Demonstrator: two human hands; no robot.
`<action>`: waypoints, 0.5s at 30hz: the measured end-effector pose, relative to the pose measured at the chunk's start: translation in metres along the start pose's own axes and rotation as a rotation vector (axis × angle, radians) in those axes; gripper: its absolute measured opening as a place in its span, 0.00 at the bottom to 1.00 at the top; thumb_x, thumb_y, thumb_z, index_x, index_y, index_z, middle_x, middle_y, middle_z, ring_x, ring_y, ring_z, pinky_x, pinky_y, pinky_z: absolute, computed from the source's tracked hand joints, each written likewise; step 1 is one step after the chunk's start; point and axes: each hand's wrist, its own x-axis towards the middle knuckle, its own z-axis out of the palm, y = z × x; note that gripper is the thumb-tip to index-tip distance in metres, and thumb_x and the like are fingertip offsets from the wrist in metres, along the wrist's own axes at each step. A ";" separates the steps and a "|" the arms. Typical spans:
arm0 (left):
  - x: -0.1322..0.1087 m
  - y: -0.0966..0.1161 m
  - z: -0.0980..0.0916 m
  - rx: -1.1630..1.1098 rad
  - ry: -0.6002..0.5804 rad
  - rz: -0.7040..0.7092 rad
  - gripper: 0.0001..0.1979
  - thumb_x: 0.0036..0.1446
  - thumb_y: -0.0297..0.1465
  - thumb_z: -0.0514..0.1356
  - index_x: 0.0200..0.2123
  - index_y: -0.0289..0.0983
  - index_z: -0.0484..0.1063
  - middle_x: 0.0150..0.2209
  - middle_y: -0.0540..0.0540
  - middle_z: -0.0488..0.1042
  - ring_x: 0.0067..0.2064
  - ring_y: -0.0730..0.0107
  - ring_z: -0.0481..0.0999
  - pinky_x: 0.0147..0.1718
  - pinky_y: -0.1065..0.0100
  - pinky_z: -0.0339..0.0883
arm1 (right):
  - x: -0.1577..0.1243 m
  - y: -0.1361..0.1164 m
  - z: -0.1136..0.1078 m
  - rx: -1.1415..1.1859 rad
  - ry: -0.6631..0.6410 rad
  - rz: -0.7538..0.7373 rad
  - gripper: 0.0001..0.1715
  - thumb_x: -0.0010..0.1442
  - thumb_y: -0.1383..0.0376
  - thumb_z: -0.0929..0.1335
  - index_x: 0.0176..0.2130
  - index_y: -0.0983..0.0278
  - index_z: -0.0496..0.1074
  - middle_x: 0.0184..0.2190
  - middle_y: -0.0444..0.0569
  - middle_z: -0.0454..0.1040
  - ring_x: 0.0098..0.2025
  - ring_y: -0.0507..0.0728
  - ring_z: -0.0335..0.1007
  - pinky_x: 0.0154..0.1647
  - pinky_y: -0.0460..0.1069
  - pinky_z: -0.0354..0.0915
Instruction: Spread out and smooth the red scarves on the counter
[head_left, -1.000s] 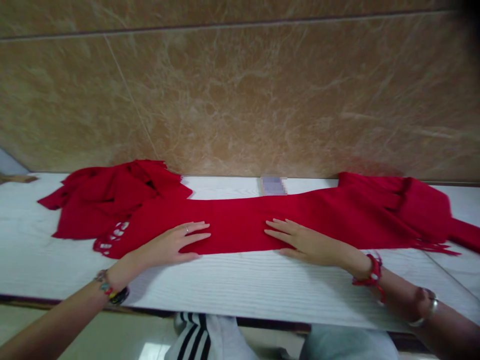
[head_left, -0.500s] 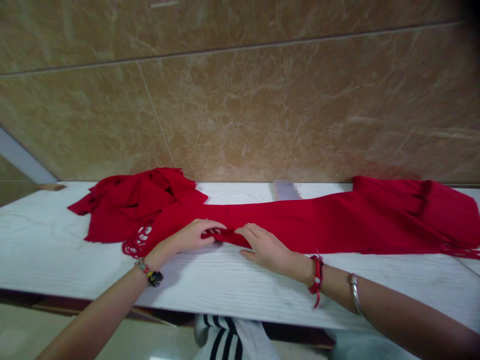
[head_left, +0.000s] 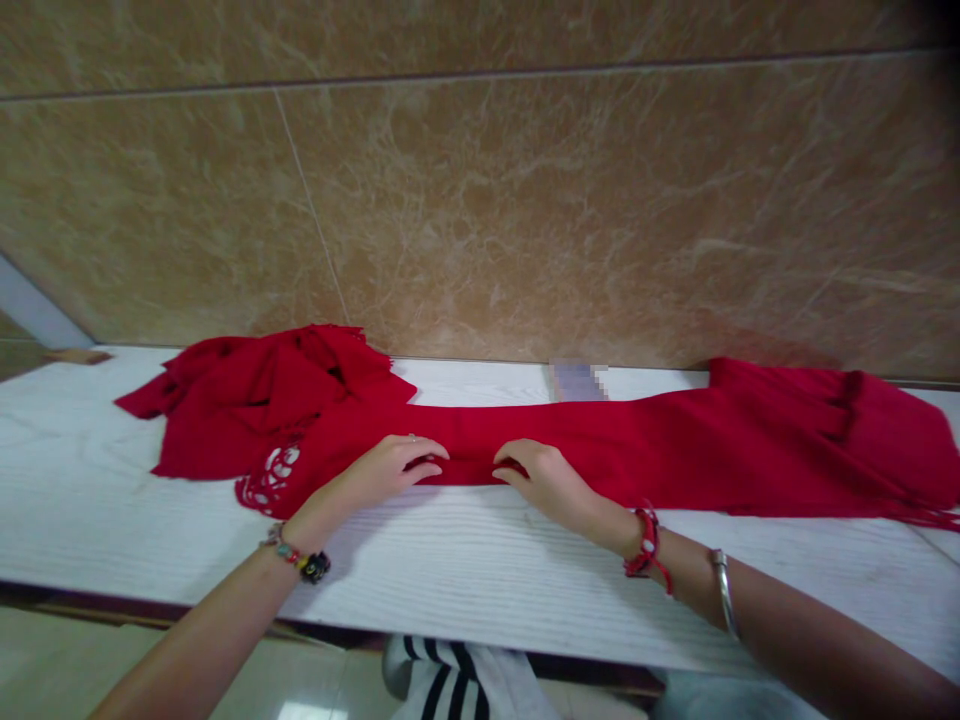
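A long red fringed scarf (head_left: 600, 445) lies lengthwise along the white table, folded into a narrow strip in its middle. My left hand (head_left: 386, 468) holds the strip's near edge with thumb and fingers curled together. A short way to the right, my right hand (head_left: 547, 482) pinches the same edge, its fingertips pointing left. Between the two hands the edge runs straight. Beyond my left hand sits a crumpled heap of red cloth (head_left: 262, 385); whether it is part of the same scarf I cannot tell.
Behind the white tabletop (head_left: 420, 570) rises a brown marbled tile wall (head_left: 480, 220). A small greyish flat object (head_left: 576, 382), partly blurred out, lies against it beyond the scarf. A small brown piece (head_left: 79, 355) is at the table's far left corner.
My right hand has shifted slightly right, widening the gap between my hands. The near edge between them, uneven before, now lies straight and flat.
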 end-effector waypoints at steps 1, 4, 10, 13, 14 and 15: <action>0.000 0.000 -0.001 0.012 -0.008 0.004 0.10 0.58 0.31 0.52 0.39 0.37 0.71 0.38 0.48 0.75 0.39 0.71 0.72 0.42 0.70 0.63 | 0.000 0.001 0.000 -0.024 -0.011 -0.034 0.04 0.55 0.70 0.65 0.33 0.65 0.70 0.31 0.49 0.73 0.34 0.53 0.68 0.36 0.46 0.63; -0.005 0.003 -0.004 0.062 -0.049 0.024 0.10 0.57 0.31 0.53 0.41 0.37 0.70 0.38 0.48 0.74 0.40 0.70 0.72 0.43 0.70 0.63 | -0.003 0.000 -0.003 -0.109 -0.095 -0.121 0.06 0.56 0.70 0.63 0.34 0.66 0.71 0.32 0.49 0.72 0.35 0.53 0.67 0.37 0.46 0.63; -0.037 0.003 -0.003 0.223 -0.209 0.021 0.26 0.52 0.17 0.47 0.52 0.44 0.63 0.54 0.49 0.64 0.53 0.71 0.63 0.53 0.67 0.55 | -0.022 -0.003 -0.013 -0.306 -0.192 -0.387 0.13 0.59 0.72 0.60 0.39 0.66 0.71 0.38 0.52 0.72 0.40 0.55 0.67 0.43 0.50 0.64; -0.059 -0.003 -0.003 0.263 -0.256 -0.020 0.32 0.53 0.15 0.43 0.57 0.48 0.54 0.60 0.51 0.54 0.59 0.71 0.54 0.56 0.62 0.48 | -0.033 0.004 -0.009 -0.308 -0.148 -0.421 0.18 0.59 0.73 0.58 0.47 0.66 0.68 0.46 0.54 0.70 0.47 0.56 0.65 0.49 0.52 0.63; -0.066 -0.005 -0.005 0.271 -0.270 -0.038 0.30 0.55 0.17 0.43 0.58 0.48 0.52 0.60 0.51 0.53 0.60 0.70 0.51 0.57 0.59 0.47 | -0.037 0.007 -0.007 -0.298 -0.141 -0.410 0.20 0.59 0.74 0.57 0.50 0.67 0.66 0.48 0.54 0.68 0.50 0.55 0.63 0.51 0.52 0.62; -0.072 -0.007 -0.008 0.276 -0.281 -0.059 0.27 0.58 0.20 0.43 0.58 0.49 0.51 0.60 0.51 0.52 0.61 0.69 0.50 0.57 0.57 0.46 | -0.041 0.011 -0.006 -0.287 -0.138 -0.387 0.22 0.59 0.75 0.57 0.51 0.67 0.64 0.50 0.54 0.67 0.52 0.55 0.62 0.53 0.52 0.61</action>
